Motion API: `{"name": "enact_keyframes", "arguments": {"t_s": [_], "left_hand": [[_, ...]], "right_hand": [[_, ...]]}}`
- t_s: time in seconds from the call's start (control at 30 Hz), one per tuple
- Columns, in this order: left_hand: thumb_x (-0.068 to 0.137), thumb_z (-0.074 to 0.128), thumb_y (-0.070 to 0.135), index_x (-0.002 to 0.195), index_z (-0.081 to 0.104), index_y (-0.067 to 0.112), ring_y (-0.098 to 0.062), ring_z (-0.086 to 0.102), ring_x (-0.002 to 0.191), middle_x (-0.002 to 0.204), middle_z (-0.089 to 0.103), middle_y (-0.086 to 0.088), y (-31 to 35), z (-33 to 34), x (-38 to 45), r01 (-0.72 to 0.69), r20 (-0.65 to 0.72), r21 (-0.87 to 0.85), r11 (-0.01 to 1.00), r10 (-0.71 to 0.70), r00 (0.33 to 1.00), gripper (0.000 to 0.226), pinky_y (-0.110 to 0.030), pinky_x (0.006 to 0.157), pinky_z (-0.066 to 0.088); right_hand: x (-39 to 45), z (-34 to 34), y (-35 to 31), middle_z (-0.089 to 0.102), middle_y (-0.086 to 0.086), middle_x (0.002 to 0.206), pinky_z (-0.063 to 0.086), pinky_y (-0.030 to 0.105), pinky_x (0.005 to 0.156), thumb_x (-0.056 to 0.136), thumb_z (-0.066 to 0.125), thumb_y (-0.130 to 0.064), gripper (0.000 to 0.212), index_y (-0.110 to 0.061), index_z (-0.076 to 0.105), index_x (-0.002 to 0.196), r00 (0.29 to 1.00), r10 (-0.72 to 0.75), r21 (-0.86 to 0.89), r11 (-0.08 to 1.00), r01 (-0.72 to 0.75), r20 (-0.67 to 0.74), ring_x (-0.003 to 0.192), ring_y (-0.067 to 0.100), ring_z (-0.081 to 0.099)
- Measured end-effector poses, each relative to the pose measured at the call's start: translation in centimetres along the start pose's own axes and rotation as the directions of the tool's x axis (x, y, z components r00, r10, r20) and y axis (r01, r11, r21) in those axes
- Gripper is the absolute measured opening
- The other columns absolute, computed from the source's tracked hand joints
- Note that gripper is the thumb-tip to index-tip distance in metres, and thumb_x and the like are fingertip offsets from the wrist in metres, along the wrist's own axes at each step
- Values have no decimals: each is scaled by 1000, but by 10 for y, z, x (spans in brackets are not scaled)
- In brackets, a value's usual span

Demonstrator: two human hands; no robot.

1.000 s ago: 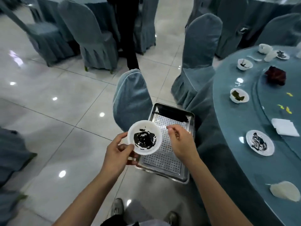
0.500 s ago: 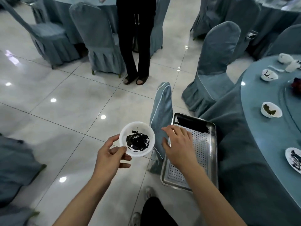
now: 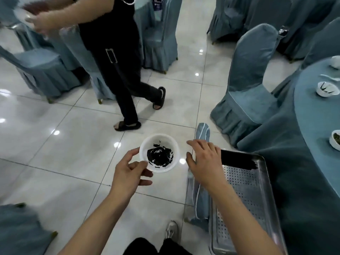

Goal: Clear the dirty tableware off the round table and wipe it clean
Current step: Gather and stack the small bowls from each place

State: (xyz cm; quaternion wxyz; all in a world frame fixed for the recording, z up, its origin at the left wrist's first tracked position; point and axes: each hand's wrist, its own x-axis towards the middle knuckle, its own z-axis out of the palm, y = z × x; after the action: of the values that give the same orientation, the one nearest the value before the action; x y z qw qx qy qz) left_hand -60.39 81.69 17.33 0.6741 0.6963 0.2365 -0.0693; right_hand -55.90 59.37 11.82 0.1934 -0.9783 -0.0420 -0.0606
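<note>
Since a moment ago you've swung the dirty bowl (image 3: 159, 153) out over the floor, left hand (image 3: 128, 172) pinching its rim, right hand (image 3: 206, 161) released beside the tray (image 3: 265, 183); tilt it and residue spills.

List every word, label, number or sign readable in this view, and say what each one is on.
No text can be read here.
Dark blue sign with white marks, at the top behind the chairs: too small and blurred to read.
White bowl gripped by the left hand: dark food smears only, no print.
Metal tray: no markings visible.
</note>
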Motion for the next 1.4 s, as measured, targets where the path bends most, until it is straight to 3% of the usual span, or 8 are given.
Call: {"name": "enact_keyframes", "arguments": {"t_s": [0.23, 0.5, 0.63, 0.77, 1.0, 1.4], "left_hand": [[95, 60, 1, 121, 62, 28, -23, 71, 67, 72, 73, -11, 54, 6, 109, -16, 125, 21, 1000, 14, 992, 37, -37, 56, 60], [95, 60, -1, 112, 62, 34, -25, 71, 66, 73, 72, -12, 125, 28, 261, -62, 356, 107, 992, 20, 934, 39, -38, 54, 59], [95, 60, 0, 123, 62, 28, -26, 71, 68, 73, 72, -12, 153, 48, 317, -92, 478, 169, 981, 0, 878, 39, -39, 57, 59], [95, 59, 1, 121, 63, 29, -24, 72, 68, 72, 72, -12, 174, 87, 354, -137, 581, 224, 965, -20, 814, 38, -38, 58, 60], [94, 60, 0, 120, 65, 28, -27, 70, 67, 76, 72, -17, 201, 190, 411, -187, 703, 280, 942, -68, 708, 38, -38, 57, 60], [95, 59, -1, 120, 64, 25, -25, 69, 63, 83, 70, -24, 240, 364, 441, -292, 851, 319, 902, -137, 507, 37, -41, 56, 60]], "right_hand": [[94, 12, -7, 60, -5, 125, 38, 42, 97, 91, 59, -33, 35, -27, 59, 126, 991, 98, -43, 994, -103, -94, 111, 24, 56], [209, 29, -11, 60, -6, 125, 37, 41, 97, 90, 60, -33, 36, -28, 59, 126, 932, 304, -84, 942, -325, -196, 110, 23, 56], [240, 30, -8, 61, -6, 122, 39, 43, 95, 89, 62, -31, 35, -28, 61, 124, 865, 424, -70, 887, -456, -267, 109, 23, 57], [261, 27, 7, 58, -9, 127, 36, 42, 102, 92, 58, -35, 37, -31, 57, 128, 796, 546, -53, 815, -577, -262, 117, 19, 53], [300, 18, 73, 57, -9, 124, 37, 41, 102, 92, 58, -34, 34, -31, 57, 126, 651, 684, 34, 698, -716, -330, 112, 18, 53], [332, -27, 182, 60, -5, 119, 40, 41, 95, 90, 61, -32, 33, -28, 59, 123, 406, 793, 94, 495, -864, -455, 106, 22, 56]]}}
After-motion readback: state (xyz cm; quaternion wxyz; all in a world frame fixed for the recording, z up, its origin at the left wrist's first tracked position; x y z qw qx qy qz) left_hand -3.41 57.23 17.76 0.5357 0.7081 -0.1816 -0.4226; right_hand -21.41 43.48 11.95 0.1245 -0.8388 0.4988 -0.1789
